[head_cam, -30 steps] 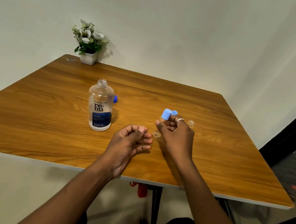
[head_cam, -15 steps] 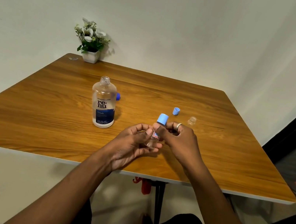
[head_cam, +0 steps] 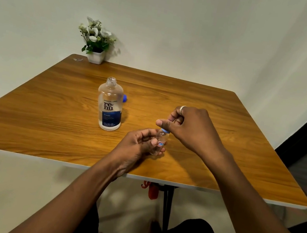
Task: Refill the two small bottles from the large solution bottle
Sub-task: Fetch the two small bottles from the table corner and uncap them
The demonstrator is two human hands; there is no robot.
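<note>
The large solution bottle stands uncapped at the table's middle left, with its dark blue cap lying just behind it. A small clear bottle with a red and blue label is held upright above the table by my left hand, fingers curled round its body. My right hand comes over the top of it and pinches its light blue cap. The second small bottle and the other light blue cap are hidden behind my right hand.
The wooden table has a white potted plant at its far left corner against the wall. The table's near edge runs just below my wrists. A dark frame and floor lie to the right.
My right hand has risen over the small bottle and now covers its cap from above. The bottle has come upright in my left hand. The second bottle and loose cap went out of sight.
</note>
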